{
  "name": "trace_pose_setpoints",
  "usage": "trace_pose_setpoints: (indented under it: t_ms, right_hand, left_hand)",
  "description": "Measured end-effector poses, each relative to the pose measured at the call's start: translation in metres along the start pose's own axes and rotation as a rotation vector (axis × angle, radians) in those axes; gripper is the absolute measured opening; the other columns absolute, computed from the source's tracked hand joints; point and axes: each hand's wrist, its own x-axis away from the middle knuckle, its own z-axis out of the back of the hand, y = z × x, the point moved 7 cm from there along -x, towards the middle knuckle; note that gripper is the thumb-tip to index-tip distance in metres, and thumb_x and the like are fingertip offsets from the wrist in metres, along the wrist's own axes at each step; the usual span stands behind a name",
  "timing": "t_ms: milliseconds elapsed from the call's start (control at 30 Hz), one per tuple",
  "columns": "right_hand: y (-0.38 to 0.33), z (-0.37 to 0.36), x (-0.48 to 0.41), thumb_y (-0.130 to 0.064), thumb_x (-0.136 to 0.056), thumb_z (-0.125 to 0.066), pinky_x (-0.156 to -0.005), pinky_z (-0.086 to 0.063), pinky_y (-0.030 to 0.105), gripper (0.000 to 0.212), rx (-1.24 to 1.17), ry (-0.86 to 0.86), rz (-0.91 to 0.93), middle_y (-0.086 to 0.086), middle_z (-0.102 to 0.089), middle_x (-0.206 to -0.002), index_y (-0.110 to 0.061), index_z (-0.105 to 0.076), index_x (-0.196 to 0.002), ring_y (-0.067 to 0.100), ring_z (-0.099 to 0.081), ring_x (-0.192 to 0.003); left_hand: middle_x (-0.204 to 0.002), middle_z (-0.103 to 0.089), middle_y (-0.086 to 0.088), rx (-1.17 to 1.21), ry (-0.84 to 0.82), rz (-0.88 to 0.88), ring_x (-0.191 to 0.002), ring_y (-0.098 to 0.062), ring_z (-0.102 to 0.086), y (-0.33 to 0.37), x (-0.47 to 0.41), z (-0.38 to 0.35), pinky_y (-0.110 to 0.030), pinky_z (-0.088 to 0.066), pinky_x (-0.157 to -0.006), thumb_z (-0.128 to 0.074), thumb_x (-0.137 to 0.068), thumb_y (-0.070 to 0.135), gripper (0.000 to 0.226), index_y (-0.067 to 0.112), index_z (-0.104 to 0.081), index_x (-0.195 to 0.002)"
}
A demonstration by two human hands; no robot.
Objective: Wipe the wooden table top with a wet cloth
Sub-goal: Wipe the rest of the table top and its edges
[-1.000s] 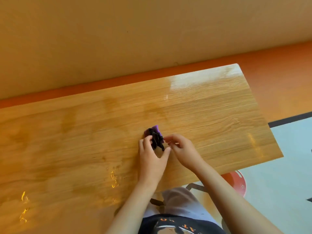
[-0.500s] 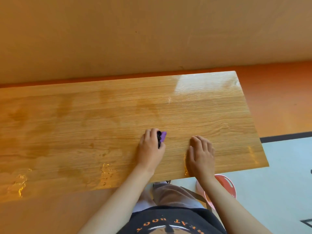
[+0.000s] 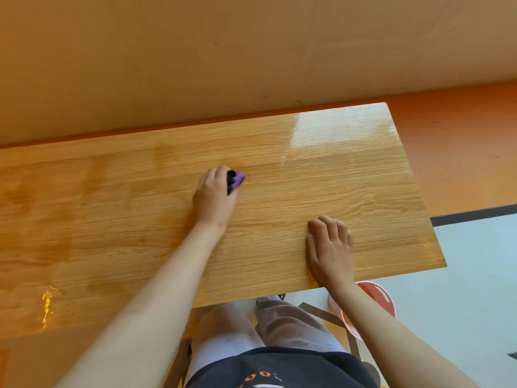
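The wooden table top (image 3: 335, 186) fills the middle of the view and shines with wet streaks on its left half. My left hand (image 3: 214, 196) grips a small bunched purple and black cloth (image 3: 235, 180) and presses it on the middle of the table; most of the cloth is hidden under my fingers. My right hand (image 3: 330, 249) rests on the wood near the front edge, to the right, with its fingers loosely bent and nothing in it.
A beige wall (image 3: 251, 51) runs right behind the table. An orange floor strip (image 3: 461, 152) lies to the right. A pink bucket (image 3: 375, 301) stands on the pale floor under the table's front right. My legs are below the front edge.
My right hand let go of the cloth and came down on the table at the right. My left hand, holding the cloth alone, has slid it farther from me across the wood.
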Motion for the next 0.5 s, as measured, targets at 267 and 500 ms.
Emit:
trace_pose_setpoints:
  t_ms: [267,500]
  right_hand:
    - [0.0,-0.002,-0.001,-0.034,-0.09,-0.041,-0.094,-0.027,0.038,0.031,0.04,-0.001,0.004,0.0,-0.052,-0.122,-0.018,-0.056,-0.112,0.024,-0.04,-0.116]
    - [0.0,-0.003,0.0,-0.033,-0.09,-0.043,-0.095,-0.027,0.037,0.03,0.041,-0.001,0.005,0.001,-0.052,-0.123,-0.017,-0.056,-0.112,0.024,-0.04,-0.117]
  left_hand:
    - [-0.095,-0.067,0.001,0.102,-0.079,-0.017,-0.08,-0.02,-0.061,0.045,0.034,-0.022,-0.025,-0.034,-0.061,-0.067,-0.081,0.025,0.022,0.02,-0.063,-0.102]
    - [-0.099,-0.066,0.001,0.207,-0.168,-0.136,-0.088,-0.024,-0.062,0.092,0.04,-0.048,-0.031,-0.045,-0.066,-0.068,-0.078,0.024,0.027,0.02,-0.064,-0.104]
